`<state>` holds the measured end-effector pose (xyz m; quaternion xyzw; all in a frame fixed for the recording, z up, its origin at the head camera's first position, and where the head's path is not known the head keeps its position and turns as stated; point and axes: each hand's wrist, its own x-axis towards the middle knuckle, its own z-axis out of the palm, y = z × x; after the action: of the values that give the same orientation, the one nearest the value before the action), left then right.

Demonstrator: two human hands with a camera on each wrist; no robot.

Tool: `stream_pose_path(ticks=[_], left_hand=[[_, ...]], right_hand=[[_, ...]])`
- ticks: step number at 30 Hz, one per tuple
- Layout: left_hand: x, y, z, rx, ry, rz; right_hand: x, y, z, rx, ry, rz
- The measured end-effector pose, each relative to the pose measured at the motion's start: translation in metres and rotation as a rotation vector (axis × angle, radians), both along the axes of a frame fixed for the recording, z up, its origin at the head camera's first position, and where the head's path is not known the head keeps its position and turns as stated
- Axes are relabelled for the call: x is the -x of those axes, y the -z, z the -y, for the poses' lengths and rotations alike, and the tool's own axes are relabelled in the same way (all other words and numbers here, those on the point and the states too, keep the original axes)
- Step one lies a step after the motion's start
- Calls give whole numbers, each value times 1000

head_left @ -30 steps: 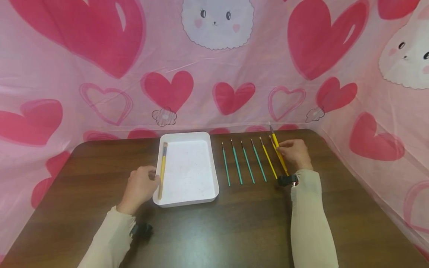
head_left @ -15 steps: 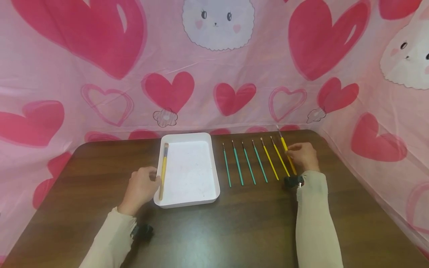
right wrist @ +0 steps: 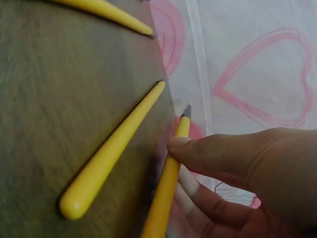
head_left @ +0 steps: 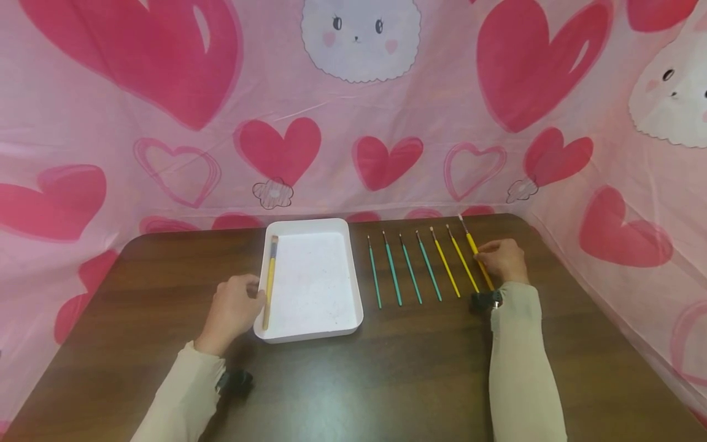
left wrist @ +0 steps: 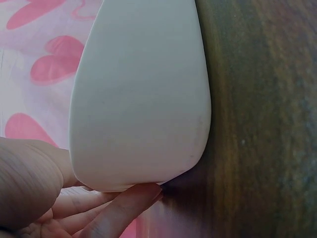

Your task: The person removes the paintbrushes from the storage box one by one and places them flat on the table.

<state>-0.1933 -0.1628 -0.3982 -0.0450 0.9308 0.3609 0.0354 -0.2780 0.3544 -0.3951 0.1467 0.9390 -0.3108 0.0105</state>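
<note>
My right hand [head_left: 505,261] pinches a yellow-handled paintbrush [head_left: 471,242] between thumb and fingers, at the right end of a row of brushes. In the right wrist view the thumb presses on its yellow handle [right wrist: 168,183], while a second yellow paintbrush [right wrist: 114,148] lies beside it on the wood. My left hand [head_left: 232,310] grips the left edge of a shallow white tray [head_left: 317,288]; fingertips [left wrist: 143,192] touch the tray's outer wall [left wrist: 138,99] in the left wrist view. Inside the tray, along its left side, lies a wider yellow paintbrush [head_left: 270,279].
Several teal paintbrushes [head_left: 392,270] lie side by side right of the tray, followed by two thin yellow ones [head_left: 445,264]. All rest on a brown wooden table [head_left: 386,380]. Behind it hangs a pink cloth [head_left: 431,110] printed with hearts.
My right hand has moved right and a little nearer with its yellow paintbrush, away from the neighbouring yellow brush, and has lowered it to the end of the row. The left hand keeps its place.
</note>
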Motion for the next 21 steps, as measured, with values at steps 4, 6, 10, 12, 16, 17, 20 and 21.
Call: stream_pose_path(ticks=[4,6,10,12,16,17,20,21], left_hand=[[0,0,0,2,0,-4],[0,0,1,4,2,-11],[-1,-1,0,5,4,-17],[-1,-1,0,6,2,-12],[-1,-1,0,6,-1,-3],[-1,-1,-1,6,-2,-2],[-1,-1,-1,5,-4,2],[-1,-1,-1,4,-5,4]], right_hand=[[1,3,-2,-37,-1,-6],[1,4,-2,-45,7,-3],[1,4,-3,-43,31,12],[1,4,-2,-40,42,23],[0,4,-2,-40,59,31],[0,4,-2,-41,61,29],[0,4,-2,-43,69,19],[0,4,-2,-39,73,17]])
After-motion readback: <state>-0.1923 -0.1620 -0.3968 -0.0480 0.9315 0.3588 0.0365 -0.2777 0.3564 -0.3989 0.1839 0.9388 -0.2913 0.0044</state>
